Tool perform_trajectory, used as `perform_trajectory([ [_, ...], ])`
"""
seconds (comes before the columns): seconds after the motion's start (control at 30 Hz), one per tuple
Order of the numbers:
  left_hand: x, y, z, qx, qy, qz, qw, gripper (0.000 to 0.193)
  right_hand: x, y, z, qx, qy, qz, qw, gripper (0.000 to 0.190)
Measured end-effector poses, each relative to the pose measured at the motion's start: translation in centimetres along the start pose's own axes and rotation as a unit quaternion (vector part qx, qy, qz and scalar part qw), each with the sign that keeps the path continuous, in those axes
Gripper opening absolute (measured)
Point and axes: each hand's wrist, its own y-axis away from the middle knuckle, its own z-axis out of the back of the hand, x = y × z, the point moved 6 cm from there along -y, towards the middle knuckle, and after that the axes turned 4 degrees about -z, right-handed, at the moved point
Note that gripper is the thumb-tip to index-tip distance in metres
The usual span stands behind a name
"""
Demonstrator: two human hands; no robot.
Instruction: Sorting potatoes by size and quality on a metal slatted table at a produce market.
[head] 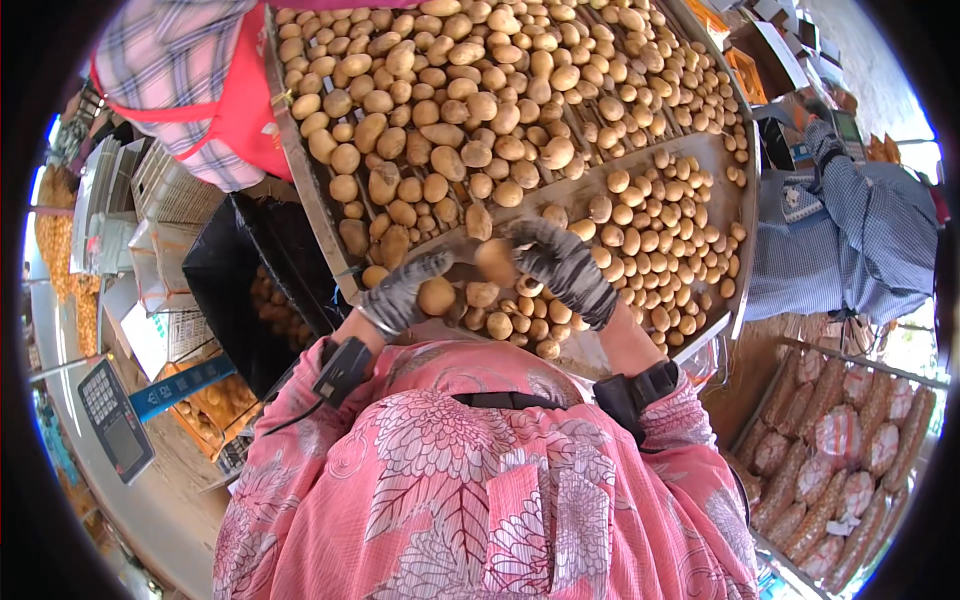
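Many potatoes (pixel 448 163) lie on a slatted sorting table with a metal rim (pixel 309 191). A metal divider (pixel 534 196) sets off a lower section that holds smaller potatoes (pixel 651 238). My left hand (pixel 407 291), in a striped grey knit glove, is over the near edge, beside a larger potato (pixel 436 296); whether its fingers hold anything is unclear. My right hand (pixel 568 271), in the same kind of glove, is at the divider. A blurred potato (pixel 496 262) is between the two hands, close to the right fingers; whether it is gripped cannot be told.
A black-lined bin (pixel 247 240) with potatoes stands at the left, near a scale display (pixel 116 420) and an orange crate (pixel 214 409). A person in a plaid top (pixel 172 67) is at upper left, another in blue checks (pixel 840 232) at right. Filled net bags (pixel 832 457) are stacked at lower right.
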Motion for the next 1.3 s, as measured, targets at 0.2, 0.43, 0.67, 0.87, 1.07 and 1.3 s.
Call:
perform_trajectory([
  [0.2, 0.2, 0.7, 1.2, -0.085, 0.077, -0.007, 0.993, 0.045, -2.3, -2.7, 1.8, 0.010, 0.449, -0.016, 0.893, 0.042],
  [0.43, 0.2, 1.3, 2.3, -0.126, 0.196, -0.080, 0.969, 0.040, -4.8, -2.3, 0.1, 0.079, 0.540, -0.054, 0.836, 0.052],
  [0.67, 0.8, 0.8, 2.6, -0.120, 0.152, -0.113, 0.974, 0.053, -4.3, -2.2, 1.4, 0.081, 0.268, -0.120, 0.953, 0.055],
  [0.87, 0.5, 0.4, -0.3, -0.114, 0.204, -0.094, 0.968, 0.063, -0.4, -1.3, -1.8, 0.046, 0.151, 0.051, 0.986, 0.049],
  [1.07, -1.9, 5.6, 3.5, 0.019, 0.142, -0.246, 0.959, 0.056, -0.5, -2.5, 1.0, 0.009, 0.189, -0.016, 0.982, 0.039],
  [1.3, -8.3, 23.4, 20.8, -0.501, -0.020, -0.293, 0.814, 0.053, -0.7, 0.4, -5.8, 0.168, 0.491, 0.198, 0.832, 0.045],
])
